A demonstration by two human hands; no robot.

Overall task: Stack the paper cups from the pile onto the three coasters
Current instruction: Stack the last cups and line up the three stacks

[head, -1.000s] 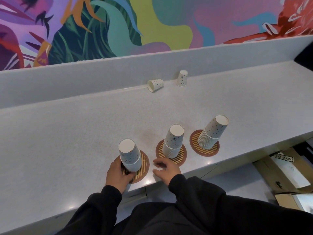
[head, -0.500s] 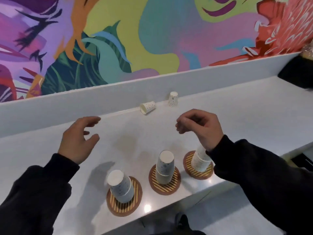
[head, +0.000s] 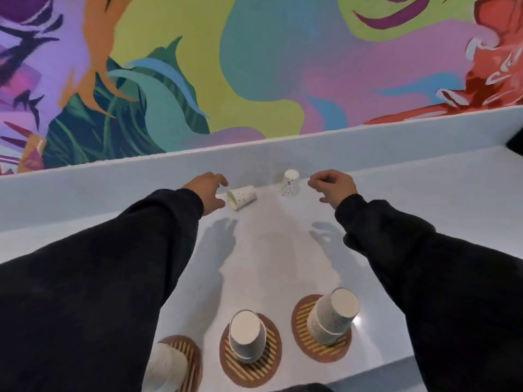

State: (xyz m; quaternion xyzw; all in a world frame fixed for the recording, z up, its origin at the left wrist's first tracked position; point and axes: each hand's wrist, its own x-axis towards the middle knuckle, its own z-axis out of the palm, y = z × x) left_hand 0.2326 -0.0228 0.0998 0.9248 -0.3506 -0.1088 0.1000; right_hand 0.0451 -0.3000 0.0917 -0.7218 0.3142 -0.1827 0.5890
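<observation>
Now, left hand (head: 208, 190): fingers apart, beside tipped cup (head: 242, 196).
Right hand (head: 334, 186): loosely curled, empty, near upside-down cup (head: 290, 183).
Tip: pinch walls gently.

Soft, even overhead light throws faint hand shadows on the counter (head: 254, 250) just nearer than both hands, while wide-angle bending and slight blur soften the edges.
</observation>
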